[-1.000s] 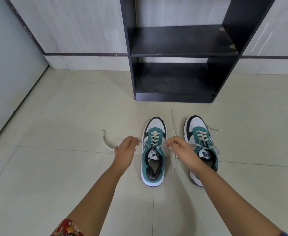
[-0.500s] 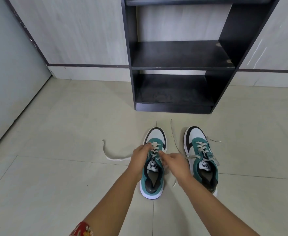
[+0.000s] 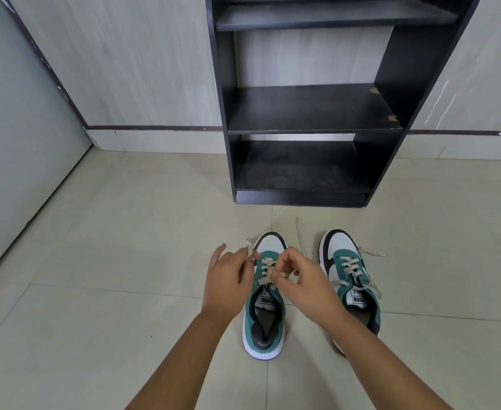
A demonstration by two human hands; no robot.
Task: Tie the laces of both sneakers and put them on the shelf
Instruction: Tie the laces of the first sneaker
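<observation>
The left-hand sneaker of the pair, a low teal, white and black trainer with a white sole (image 3: 265, 297), stands on the pale tiled floor (image 3: 95, 321) with its toe toward the shelf, and its flat off-white lace (image 3: 265, 266) is being worked just above the tongue, which is why both hands crowd over its eyelets. The left hand (image 3: 228, 281) pinches one lace end between thumb and fingertips at the shoe's outer edge, the free tip poking up beside the toe cap; the right hand (image 3: 299, 281) is curled with its fingertips nipping the other strand over the lacing, so the sneaker lies directly under and between the two hands. Whether a knot has formed is hidden by the fingers. Just beside it, the matching second sneaker (image 3: 351, 282) sits parallel, partly behind the right forearm, its own laces (image 3: 361, 273) loose and trailing onto the tiles, probably waiting its turn. Beyond both, the tall black laminate shelf unit (image 3: 311, 113) stands open-fronted against the wall, its boards bare, near enough to reach once tying is finished.
</observation>
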